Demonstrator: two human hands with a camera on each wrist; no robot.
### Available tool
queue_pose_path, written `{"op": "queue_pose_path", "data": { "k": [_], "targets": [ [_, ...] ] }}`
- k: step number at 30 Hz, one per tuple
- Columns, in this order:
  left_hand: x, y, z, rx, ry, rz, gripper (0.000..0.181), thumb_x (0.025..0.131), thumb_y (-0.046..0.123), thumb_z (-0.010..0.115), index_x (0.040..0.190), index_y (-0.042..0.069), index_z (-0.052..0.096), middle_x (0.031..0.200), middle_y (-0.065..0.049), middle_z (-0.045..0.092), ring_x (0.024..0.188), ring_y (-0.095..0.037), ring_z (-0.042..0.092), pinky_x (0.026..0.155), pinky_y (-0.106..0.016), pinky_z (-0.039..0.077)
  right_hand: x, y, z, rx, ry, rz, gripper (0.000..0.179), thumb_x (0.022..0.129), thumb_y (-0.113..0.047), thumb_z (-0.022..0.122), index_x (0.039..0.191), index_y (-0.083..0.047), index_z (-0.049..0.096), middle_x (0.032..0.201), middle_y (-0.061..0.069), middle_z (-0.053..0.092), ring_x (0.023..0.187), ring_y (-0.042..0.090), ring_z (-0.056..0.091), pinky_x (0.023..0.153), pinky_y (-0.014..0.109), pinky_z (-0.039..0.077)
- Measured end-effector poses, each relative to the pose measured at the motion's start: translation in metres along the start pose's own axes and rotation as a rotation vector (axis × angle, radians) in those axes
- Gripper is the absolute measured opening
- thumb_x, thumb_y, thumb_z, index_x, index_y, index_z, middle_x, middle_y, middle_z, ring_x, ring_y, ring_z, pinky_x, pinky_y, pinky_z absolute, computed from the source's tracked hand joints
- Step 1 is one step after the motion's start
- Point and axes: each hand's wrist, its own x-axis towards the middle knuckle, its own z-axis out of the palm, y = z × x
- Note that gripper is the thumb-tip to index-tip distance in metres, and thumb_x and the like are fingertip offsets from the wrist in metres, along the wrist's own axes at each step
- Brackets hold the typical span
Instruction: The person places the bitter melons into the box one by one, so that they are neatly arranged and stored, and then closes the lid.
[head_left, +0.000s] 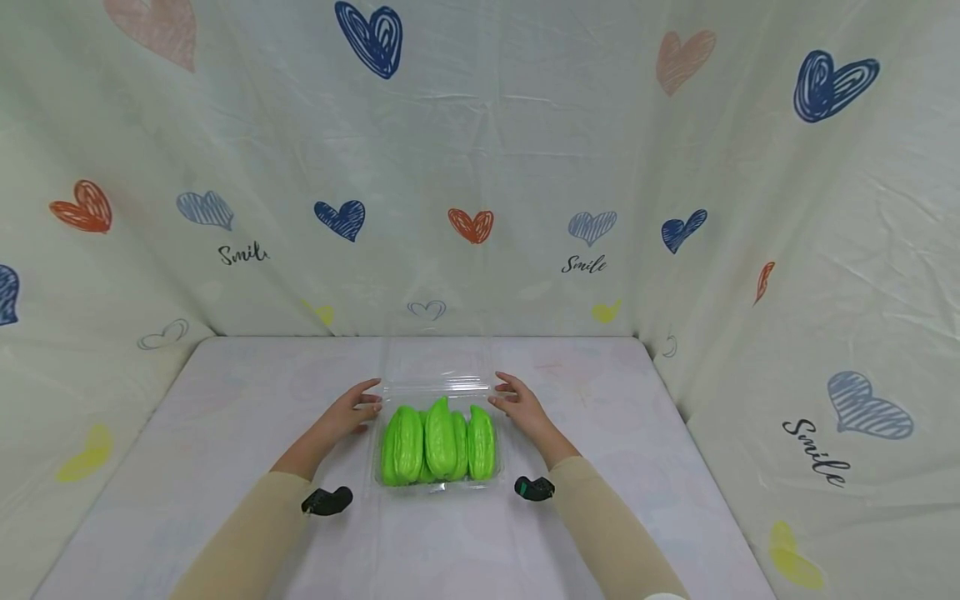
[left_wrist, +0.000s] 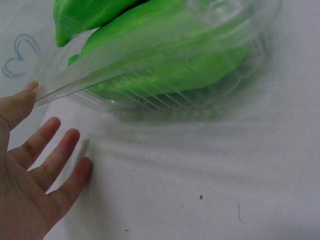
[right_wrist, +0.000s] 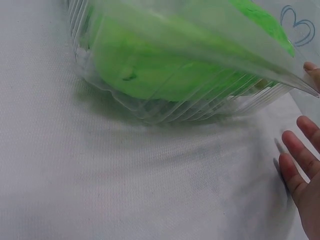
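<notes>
A clear plastic clamshell box (head_left: 439, 488) stands on the table, its see-through lid (head_left: 438, 357) raised at the back. Several bright green, ridged, elongated pieces (head_left: 441, 442), shaped like bitter gourds, lie side by side in it, tips toward the back. My left hand (head_left: 351, 412) is at the box's back left corner, fingers spread. In the left wrist view, one fingertip (left_wrist: 32, 86) touches the clear plastic edge while the others hang apart below. Mirroring it, my right hand (head_left: 525, 410) is at the back right corner, with a fingertip (right_wrist: 311, 66) right at the plastic edge.
A pale cloth covers the table (head_left: 247, 433). Behind and beside it hangs a whitish curtain (head_left: 480, 150) printed with hearts and the word Smile. Black wrist devices (head_left: 327, 502) stick out from both beige sleeves (head_left: 243, 533).
</notes>
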Motion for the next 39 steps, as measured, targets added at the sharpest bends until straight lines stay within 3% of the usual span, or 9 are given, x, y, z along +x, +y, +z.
{"op": "queue_pose_path", "data": {
  "k": [15,29,39],
  "targets": [
    [0.001,0.002,0.002,-0.03,0.019,-0.011,0.06,0.101,0.011,0.054,0.152,0.005,0.023,0.137,-0.031,0.044,0.121,-0.043,0.049,0.094,-0.055,0.046,-0.001,-0.006,0.0,0.014,0.014,0.006,0.06,0.093,-0.02,0.069,0.146,-0.013,0.043,0.13,0.015,0.055,0.111,0.03,0.055,0.084,0.039,0.052],
    [0.002,0.007,0.002,-0.029,0.058,0.009,0.068,0.099,0.004,0.056,0.154,0.009,0.017,0.136,-0.03,0.047,0.116,-0.04,0.056,0.087,-0.047,0.051,0.001,-0.01,0.001,0.013,0.043,0.008,0.065,0.089,-0.012,0.073,0.146,-0.017,0.043,0.127,0.012,0.056,0.104,0.026,0.057,0.084,0.04,0.052],
    [0.001,0.013,0.0,-0.014,0.141,0.098,0.074,0.091,-0.004,0.065,0.152,0.002,0.023,0.131,-0.032,0.049,0.114,-0.043,0.055,0.088,-0.043,0.052,0.004,-0.02,0.001,0.045,0.056,-0.027,0.068,0.087,-0.006,0.073,0.147,-0.014,0.041,0.126,0.015,0.057,0.102,0.026,0.058,0.082,0.039,0.052]
  ]
}}
